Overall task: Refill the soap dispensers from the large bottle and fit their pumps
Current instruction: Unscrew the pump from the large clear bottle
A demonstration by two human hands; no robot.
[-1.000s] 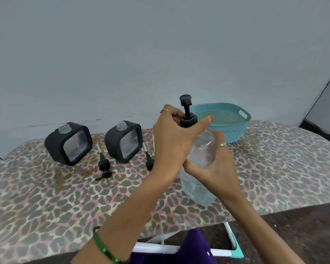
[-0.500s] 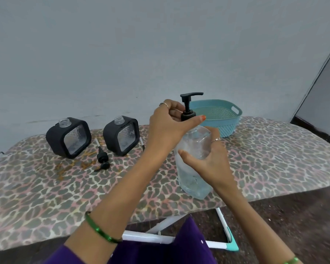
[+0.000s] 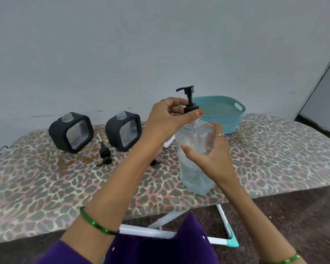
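Both hands (image 3: 166, 119) on large bottle (image 3: 193, 155)

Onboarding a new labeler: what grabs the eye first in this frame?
Centre frame: both hands on the large clear bottle standing near the board's front edge; the left hand pinches its black pump collar, and the right hand grips its body. Behind, at left, stand two black square dispensers with open necks, a loose pump lying between them.

The clear large bottle (image 3: 195, 149) stands upright with its black pump (image 3: 189, 100); two black-cased dispensers (image 3: 71, 132) (image 3: 123, 130) sit open-necked.
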